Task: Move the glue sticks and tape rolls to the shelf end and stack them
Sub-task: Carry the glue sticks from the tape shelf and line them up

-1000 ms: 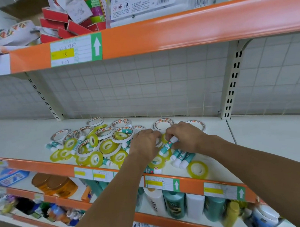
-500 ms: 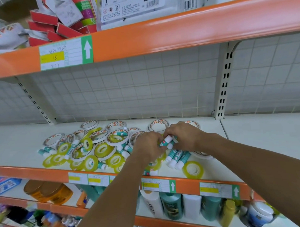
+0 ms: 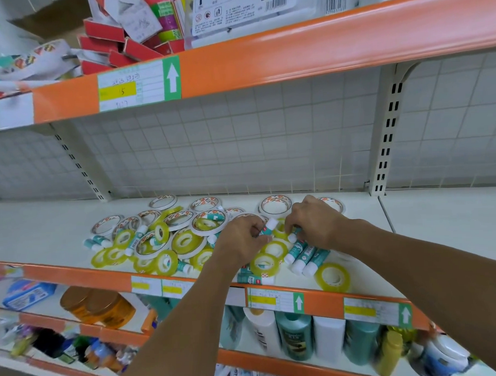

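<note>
White shelf [image 3: 46,231], orange front edge [image 3: 75,274]; white grid back panel [image 3: 240,148].

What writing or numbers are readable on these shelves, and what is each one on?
"15": handwritten on the yellow field of the upper shelf's price tag.
White up-arrow on green: same tag, and on the lower price tags.
Barcodes, small print on the white packages: too small to read.
Glue sticks, tape rolls: print blurred.
</note>
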Motion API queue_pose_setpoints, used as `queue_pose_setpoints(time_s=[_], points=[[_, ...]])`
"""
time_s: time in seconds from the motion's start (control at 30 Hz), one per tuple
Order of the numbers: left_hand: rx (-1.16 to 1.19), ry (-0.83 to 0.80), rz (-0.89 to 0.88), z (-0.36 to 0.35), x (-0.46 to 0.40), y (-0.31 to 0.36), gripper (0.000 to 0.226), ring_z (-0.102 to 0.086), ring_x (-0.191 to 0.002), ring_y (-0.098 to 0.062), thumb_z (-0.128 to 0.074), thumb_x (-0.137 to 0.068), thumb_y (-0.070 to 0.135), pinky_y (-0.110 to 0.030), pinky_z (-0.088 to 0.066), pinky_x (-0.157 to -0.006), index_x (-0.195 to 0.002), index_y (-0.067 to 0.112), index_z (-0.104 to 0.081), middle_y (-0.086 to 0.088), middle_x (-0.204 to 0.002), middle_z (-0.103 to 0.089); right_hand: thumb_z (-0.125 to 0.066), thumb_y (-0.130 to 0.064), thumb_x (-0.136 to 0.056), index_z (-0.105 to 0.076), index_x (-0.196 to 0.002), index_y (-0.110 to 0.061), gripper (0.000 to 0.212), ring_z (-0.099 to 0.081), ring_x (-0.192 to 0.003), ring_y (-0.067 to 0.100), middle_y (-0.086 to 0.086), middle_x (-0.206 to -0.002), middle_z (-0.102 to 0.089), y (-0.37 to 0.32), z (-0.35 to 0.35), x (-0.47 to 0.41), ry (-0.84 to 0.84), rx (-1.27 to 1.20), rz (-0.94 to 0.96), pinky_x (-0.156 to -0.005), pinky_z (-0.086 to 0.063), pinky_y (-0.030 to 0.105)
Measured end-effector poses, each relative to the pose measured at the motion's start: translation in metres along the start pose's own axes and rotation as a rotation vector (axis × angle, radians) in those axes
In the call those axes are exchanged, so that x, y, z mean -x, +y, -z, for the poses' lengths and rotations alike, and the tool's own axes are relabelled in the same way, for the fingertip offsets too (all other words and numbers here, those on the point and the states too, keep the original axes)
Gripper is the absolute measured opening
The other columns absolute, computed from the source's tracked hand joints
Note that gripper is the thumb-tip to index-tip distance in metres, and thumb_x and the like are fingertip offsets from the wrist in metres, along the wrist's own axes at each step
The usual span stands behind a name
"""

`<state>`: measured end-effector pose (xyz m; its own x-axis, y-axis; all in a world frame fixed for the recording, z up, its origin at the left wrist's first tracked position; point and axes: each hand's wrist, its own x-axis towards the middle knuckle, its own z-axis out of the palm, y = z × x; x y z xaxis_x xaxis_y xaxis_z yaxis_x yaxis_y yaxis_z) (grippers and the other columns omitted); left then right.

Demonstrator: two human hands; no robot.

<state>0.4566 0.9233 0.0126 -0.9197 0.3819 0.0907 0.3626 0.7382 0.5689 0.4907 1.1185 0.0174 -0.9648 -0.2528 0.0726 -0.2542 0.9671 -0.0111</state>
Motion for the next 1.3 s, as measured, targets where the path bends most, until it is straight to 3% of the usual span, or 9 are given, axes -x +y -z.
queue_pose_setpoints(time_s=[0.3, 0.4, 0.53, 0.63, 0.77, 0.9, 1.03, 1.17, 1.3], points=[[0.105, 0.004, 0.064, -0.001, -0.005, -0.004, 0.019, -0.059, -0.074, -0.013, -0.076, -0.084, 0.03, -0.027, -0.053, -0.076, -0.096, 0.019, -0.066, 0.007, -0.079, -0.062, -0.058, -0.024, -0.095, -0.057, -0.108, -0.023, 0.013, -0.049, -0.109, 0.022, 0.001, -0.106, -0.063, 0.001, -0.009, 0.003, 0.107, -0.128, -0.006, -0.094, -0.033, 0.032], [0.206, 0.032, 0.098, 0.002, -0.008, -0.001, 0.02, -0.053, -0.068, -0.007, -0.075, -0.085, 0.028, -0.018, -0.045, -0.063, -0.098, 0.017, -0.065, 0.009, -0.074, -0.057, -0.058, -0.025, -0.097, -0.054, -0.107, -0.02, 0.011, -0.057, -0.1, 0.025, 0.003, -0.101, -0.064, 0.0, -0.004, -0.001, 0.179, -0.39, -0.128, -0.086, -0.046, 0.037], [0.283, 0.053, 0.12, 0.006, -0.015, 0.006, 0.024, -0.062, -0.081, -0.015, -0.077, -0.083, 0.032, -0.031, -0.051, -0.077, -0.099, 0.017, -0.067, -0.002, -0.088, -0.069, -0.067, -0.022, -0.093, -0.058, -0.107, -0.02, 0.017, -0.062, -0.092, 0.015, -0.003, -0.096, -0.066, 0.001, 0.01, -0.001, 0.324, -0.844, -0.251, -0.08, -0.049, 0.03], [0.369, 0.046, 0.147, 0.005, -0.019, 0.012, 0.018, -0.067, -0.084, -0.02, -0.078, -0.082, 0.034, -0.033, -0.055, -0.076, -0.091, 0.023, -0.066, -0.004, -0.092, -0.071, -0.07, -0.021, -0.091, -0.063, -0.115, -0.018, 0.025, -0.064, -0.083, 0.016, 0.014, -0.085, -0.067, 0.003, 0.024, -0.004, 0.396, -1.121, -0.338, -0.072, -0.05, 0.023], [0.448, 0.048, 0.174, 0.002, -0.021, 0.021, 0.016, -0.067, -0.086, -0.018, -0.078, -0.082, 0.034, -0.038, -0.058, -0.084, -0.087, 0.026, -0.065, -0.004, -0.094, -0.071, -0.065, -0.025, -0.096, -0.068, -0.119, -0.02, 0.024, -0.06, -0.07, 0.013, 0.004, -0.086, -0.063, 0.004, 0.038, -0.001, 0.35, -1.365, -0.453, -0.066, -0.053, 0.026], [0.513, 0.038, 0.179, 0.0, -0.021, 0.028, 0.015, -0.059, -0.064, -0.01, -0.078, -0.082, 0.029, -0.027, -0.049, -0.064, -0.084, 0.024, -0.064, 0.0, -0.085, -0.07, -0.072, -0.026, -0.091, -0.069, -0.105, -0.015, 0.018, -0.055, -0.061, 0.013, 0.003, -0.078, -0.063, 0.01, 0.035, 0.007, 0.292, -1.567, -0.552, -0.056, -0.05, 0.023], [0.552, 0.033, 0.184, -0.005, -0.022, 0.033, 0.015, -0.057, -0.058, -0.009, -0.079, -0.082, 0.027, -0.021, -0.046, -0.054, -0.085, 0.021, -0.065, 0.0, -0.081, -0.068, -0.082, -0.021, -0.081, -0.065, -0.107, -0.007, 0.034, -0.059, -0.063, 0.011, 0.006, -0.077, -0.066, 0.019, 0.031, 0.017, 0.266, -1.636, -0.565, -0.064, -0.055, 0.024], [0.578, 0.042, 0.181, -0.011, -0.024, 0.038, 0.02, -0.07, -0.082, -0.021, -0.081, -0.078, 0.036, -0.038, -0.056, -0.079, -0.085, 0.024, -0.067, -0.002, -0.088, -0.074, -0.082, -0.023, -0.079, -0.071, -0.105, 0.001, 0.037, -0.062, -0.072, 0.012, 0.007, -0.084, -0.069, 0.024, 0.032, 0.028, 0.216, -1.631, -0.505, -0.076, -0.057, 0.025], [0.61, 0.043, 0.174, -0.016, -0.022, 0.048, 0.027, -0.066, -0.071, -0.016, -0.077, -0.08, 0.047, -0.039, -0.057, -0.079, -0.09, 0.022, -0.07, 0.002, -0.083, -0.073, -0.084, -0.039, -0.075, -0.072, -0.094, -0.017, 0.032, -0.062, -0.079, 0.015, 0.001, -0.085, -0.067, 0.024, 0.034, 0.037, 0.199, -1.665, -0.537, -0.068, -0.057, 0.024]])
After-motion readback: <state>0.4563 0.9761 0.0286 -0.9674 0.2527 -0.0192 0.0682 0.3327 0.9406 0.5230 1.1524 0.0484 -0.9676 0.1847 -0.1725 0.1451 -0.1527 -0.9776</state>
